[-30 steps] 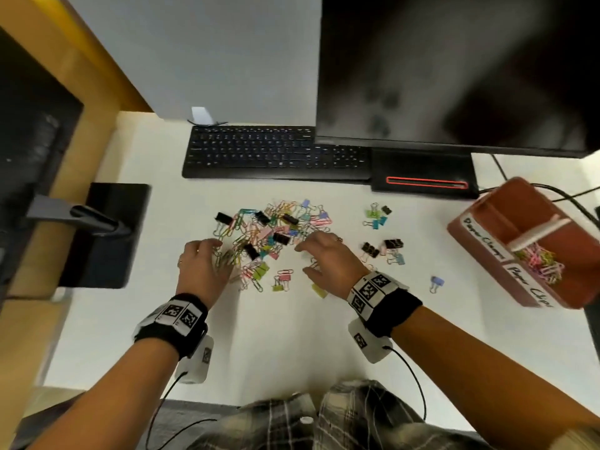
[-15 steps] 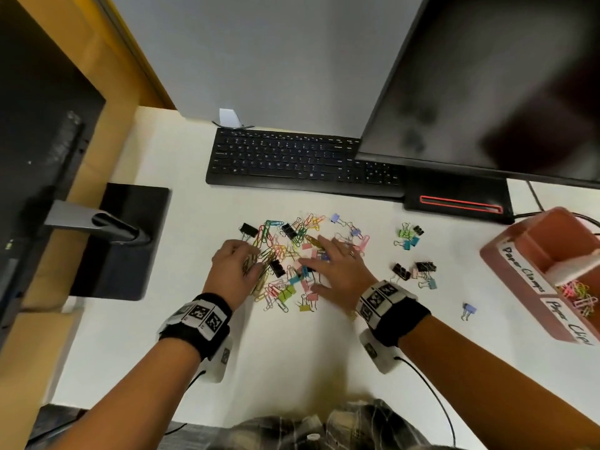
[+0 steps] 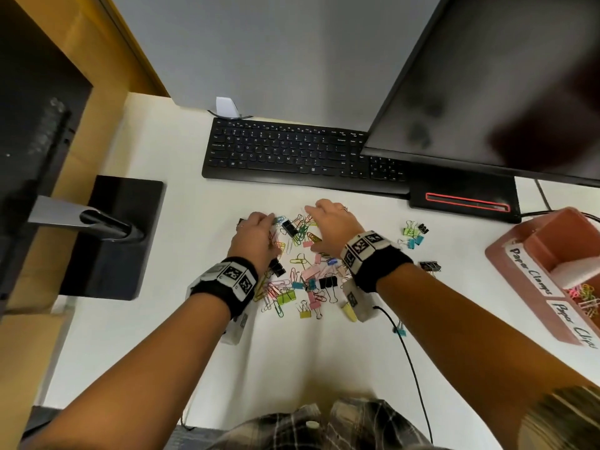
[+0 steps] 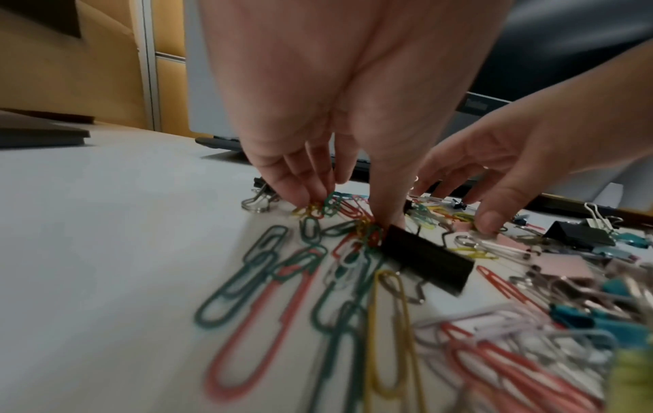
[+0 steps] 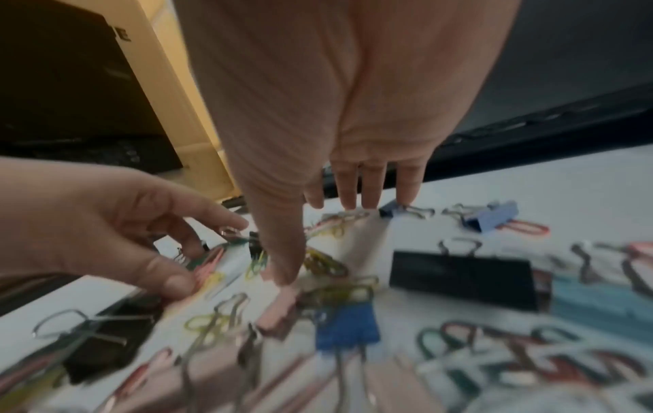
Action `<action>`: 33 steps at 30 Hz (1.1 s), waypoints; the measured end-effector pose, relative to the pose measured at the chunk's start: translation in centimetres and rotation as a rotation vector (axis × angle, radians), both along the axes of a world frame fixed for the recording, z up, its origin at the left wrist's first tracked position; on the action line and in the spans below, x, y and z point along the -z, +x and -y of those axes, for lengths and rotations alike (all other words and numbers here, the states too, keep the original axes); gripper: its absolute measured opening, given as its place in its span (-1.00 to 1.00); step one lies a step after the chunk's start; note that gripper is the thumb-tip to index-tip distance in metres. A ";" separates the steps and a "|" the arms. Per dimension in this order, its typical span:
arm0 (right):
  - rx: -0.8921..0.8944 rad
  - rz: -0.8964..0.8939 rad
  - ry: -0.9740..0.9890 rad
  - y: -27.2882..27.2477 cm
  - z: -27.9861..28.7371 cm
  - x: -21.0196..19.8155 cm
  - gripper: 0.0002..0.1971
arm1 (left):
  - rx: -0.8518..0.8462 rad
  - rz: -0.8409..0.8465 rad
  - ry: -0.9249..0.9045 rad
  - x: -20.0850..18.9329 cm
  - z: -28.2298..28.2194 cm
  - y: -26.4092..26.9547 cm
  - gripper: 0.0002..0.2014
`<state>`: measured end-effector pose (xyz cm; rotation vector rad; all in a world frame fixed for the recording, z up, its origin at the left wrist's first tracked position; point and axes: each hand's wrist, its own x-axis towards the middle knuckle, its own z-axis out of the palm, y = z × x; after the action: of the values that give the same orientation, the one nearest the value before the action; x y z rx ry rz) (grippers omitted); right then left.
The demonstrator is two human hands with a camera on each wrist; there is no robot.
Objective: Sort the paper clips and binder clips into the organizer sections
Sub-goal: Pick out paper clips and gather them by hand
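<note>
A mixed pile of coloured paper clips and binder clips (image 3: pixel 302 274) lies on the white desk. My left hand (image 3: pixel 269 222) is at the pile's far left. Its fingers and thumb close on a bunch of paper clips (image 4: pixel 339 212) beside a black binder clip (image 4: pixel 427 260). My right hand (image 3: pixel 313 227) lies over the far middle of the pile, its fingers (image 5: pixel 357 195) straight and spread, its thumb on the clips. The red-brown organizer (image 3: pixel 506 251) stands at the right with paper clips (image 3: pixel 584 297) in its near section.
A black keyboard (image 3: pixel 292 151) and a monitor (image 3: pixel 487 76) on its stand base (image 3: pixel 464 199) lie just beyond the hands. A second monitor base (image 3: pixel 110 235) sits left. Stray binder clips (image 3: pixel 414 233) lie between the pile and the organizer. A wrist cable (image 3: pixel 409 352) trails toward me.
Both hands have moved from the near edge of the pile across it to its far edge by the keyboard. The clips now lie more spread out under the wrists.
</note>
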<state>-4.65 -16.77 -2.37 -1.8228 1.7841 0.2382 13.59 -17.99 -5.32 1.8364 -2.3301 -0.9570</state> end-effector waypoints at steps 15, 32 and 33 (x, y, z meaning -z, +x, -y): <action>0.213 0.223 -0.096 -1.5 -4.1 0.3 -0.76 | -0.153 -0.179 0.099 -1.2 -0.8 -0.4 -0.79; 0.766 0.669 -0.392 -14.7 -15.0 -8.2 -0.83 | 0.117 -0.475 0.028 -10.9 -6.5 -10.5 -0.83; 0.798 0.671 -0.414 -16.3 -16.3 -9.0 -0.82 | 0.162 -0.507 0.024 -11.4 -7.3 -13.0 -0.84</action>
<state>-20.95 -0.52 6.61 -1.0583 1.9377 -0.9846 0.63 -10.73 6.08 1.2282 -2.1664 -1.2910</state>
